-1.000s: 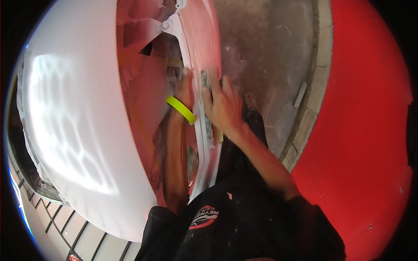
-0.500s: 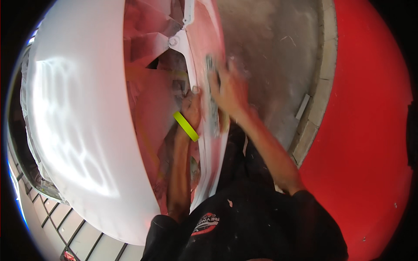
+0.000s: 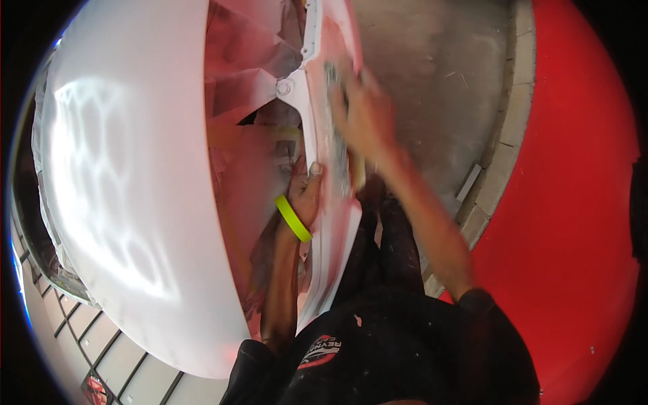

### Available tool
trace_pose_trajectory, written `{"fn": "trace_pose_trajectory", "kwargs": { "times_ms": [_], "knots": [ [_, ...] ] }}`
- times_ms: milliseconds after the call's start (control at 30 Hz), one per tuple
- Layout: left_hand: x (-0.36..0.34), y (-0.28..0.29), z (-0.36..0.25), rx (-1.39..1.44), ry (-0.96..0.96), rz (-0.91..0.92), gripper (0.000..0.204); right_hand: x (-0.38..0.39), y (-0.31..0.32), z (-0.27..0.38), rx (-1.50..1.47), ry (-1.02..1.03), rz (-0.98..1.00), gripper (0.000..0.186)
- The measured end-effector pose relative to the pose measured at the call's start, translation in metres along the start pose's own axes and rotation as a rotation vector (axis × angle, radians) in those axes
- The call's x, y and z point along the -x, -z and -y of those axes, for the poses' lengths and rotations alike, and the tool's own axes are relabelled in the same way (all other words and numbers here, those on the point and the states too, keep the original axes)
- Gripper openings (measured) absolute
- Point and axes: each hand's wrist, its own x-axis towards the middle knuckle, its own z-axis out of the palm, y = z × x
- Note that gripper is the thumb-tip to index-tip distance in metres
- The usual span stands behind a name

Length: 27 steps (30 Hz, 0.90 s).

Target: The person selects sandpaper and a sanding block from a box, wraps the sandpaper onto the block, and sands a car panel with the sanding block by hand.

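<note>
Left hand [image 3: 306,189] sits at center frame on the inner lip of the white-pink panel [image 3: 327,233], thumb over the edge, fingers curled on the inner side, so mostly closed on it. Right hand [image 3: 368,115], above and to the right, is motion-blurred over the panel's outer face, fingers partly spread and pointing to the top of the frame. Under or against those fingers: a long grey-green strip [image 3: 331,73], lying lengthwise along the panel. Can't tell whether the hand has hold of it or just presses it; looks like contact, but the blur is heavy. Panel runs from top center down to the person's black shirt [image 3: 405,344] at lower center. Bright yellow wristband [image 3: 293,219] on the left wrist. White bracket with a round bolt head [image 3: 285,88] joins the panel's inner edge, upper center. Pink-dusted sheeting [image 3: 246,175] fills the gap between the panel and the big glossy white body part [image 3: 135,169] at frame left. Grey floor [image 3: 432,81] upper right of center, bounded by a pale block curb [image 3: 506,115]; large red surface [image 3: 574,169] takes the right side.
</note>
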Motion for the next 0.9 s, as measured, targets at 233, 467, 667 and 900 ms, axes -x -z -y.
{"fn": "trace_pose_trajectory", "kwargs": {
  "times_ms": [233,467,667,900],
  "knots": [
    [-0.002,0.010,0.029,0.014,0.081,-0.015,0.061,-0.054,-0.006,-0.010,0.039,0.089,-0.037,0.050],
    [0.003,0.004,0.021,0.198,0.300,0.023,0.065,-0.009,0.001,0.011,0.094,0.034,-0.016,0.054],
    [-0.002,0.004,0.011,0.128,0.126,0.025,0.066,-0.048,-0.002,0.000,0.042,0.038,-0.075,0.053],
    [-0.004,0.013,0.027,0.002,0.115,0.032,0.063,-0.004,0.000,0.021,-0.005,0.013,-0.058,0.048]
  ]
}}
